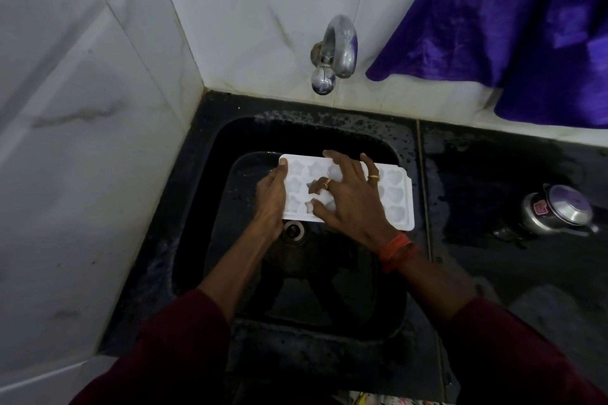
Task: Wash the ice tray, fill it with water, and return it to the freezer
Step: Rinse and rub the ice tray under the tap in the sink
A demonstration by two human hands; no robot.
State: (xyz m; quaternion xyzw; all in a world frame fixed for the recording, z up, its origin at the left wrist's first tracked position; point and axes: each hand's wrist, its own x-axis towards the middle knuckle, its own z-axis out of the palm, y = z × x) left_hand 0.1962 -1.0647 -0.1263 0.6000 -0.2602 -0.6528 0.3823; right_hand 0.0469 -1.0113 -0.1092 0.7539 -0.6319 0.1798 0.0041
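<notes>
Head view: ice tray [394, 204] over sink [197, 207] basin, cavities up, long axis 9-to-3 o'clock. Left hand [271, 194] grips 9 o'clock end, thumb on rim, fingers hidden beneath. Right hand [352, 204] spread wide, fingertips pressing middle cavities and covering them. Tap [339, 49] at 12 o'clock.
</notes>
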